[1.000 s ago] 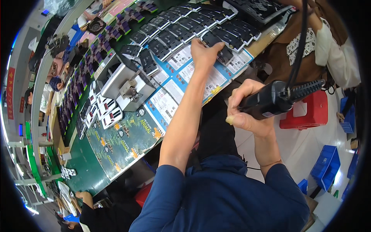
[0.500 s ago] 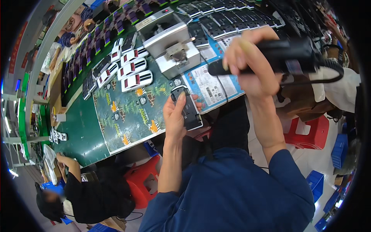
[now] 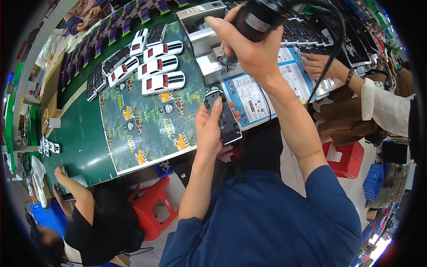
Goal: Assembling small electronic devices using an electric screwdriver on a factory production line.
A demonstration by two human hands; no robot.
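My left hand (image 3: 211, 129) holds a black toy car chassis (image 3: 224, 118) over the near edge of the bench, thumb along its top. My right hand (image 3: 247, 46) is raised above it and grips a black electric screwdriver (image 3: 258, 15) with a black cable running off to the right; its tip points down at a grey metal fixture (image 3: 213, 66). White toy car bodies (image 3: 162, 82) with red windows lie in a row to the left on a patterned green mat (image 3: 147, 129).
Rows of dark car parts (image 3: 311, 35) line the far side of the bench. A second person's hand (image 3: 318, 64) reaches onto blue printed sheets (image 3: 249, 95) at right. Another person (image 3: 89, 222) sits at lower left beside a red stool (image 3: 153, 207).
My left hand drew back from the far rows holding a black chassis and now has it near the bench edge. My right hand has risen with the screwdriver above the grey fixture.
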